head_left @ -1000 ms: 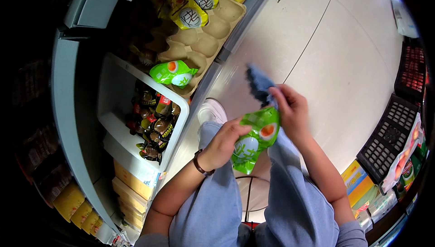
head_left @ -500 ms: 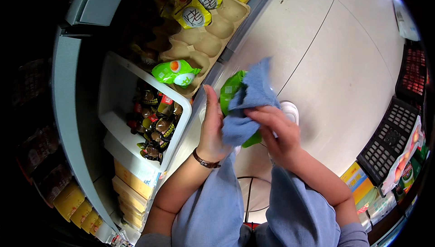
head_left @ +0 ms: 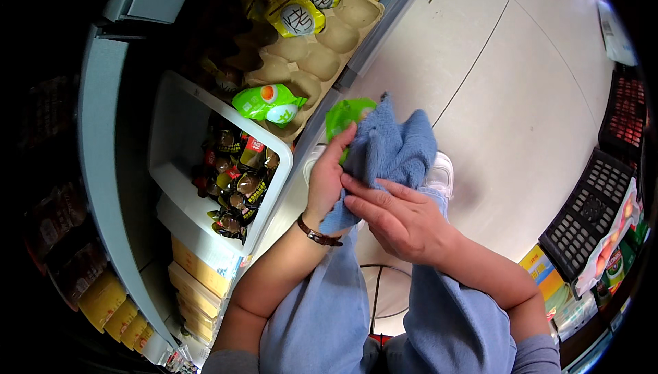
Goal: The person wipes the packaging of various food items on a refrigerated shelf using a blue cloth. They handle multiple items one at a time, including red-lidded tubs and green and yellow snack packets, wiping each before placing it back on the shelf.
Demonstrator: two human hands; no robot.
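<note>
My left hand (head_left: 325,185) is closed round a green egg packet (head_left: 345,115), whose top shows above my thumb. A blue cloth (head_left: 394,144) is draped over most of the packet and hides its lower part. With fingers pressed together, my right hand (head_left: 404,220) holds the cloth against the packet and my left palm. Another green egg packet (head_left: 269,104) lies on the cardboard egg tray (head_left: 319,58), to the left of my hands. Yellow egg packets (head_left: 298,14) sit further back in that tray.
A white bin (head_left: 271,148) with several dark egg packets (head_left: 240,185) stands at the left, below a grey shelf edge (head_left: 103,168). Yellow boxes (head_left: 199,271) are stacked under it. Along the right stand black crates (head_left: 588,199). My white shoes (head_left: 440,172) rest on the tiled floor (head_left: 507,148).
My right hand has shifted left and down, drawing the cloth over the packet. My left thumb has folded from upright onto the packet, which now shows less of its green wrapper.
</note>
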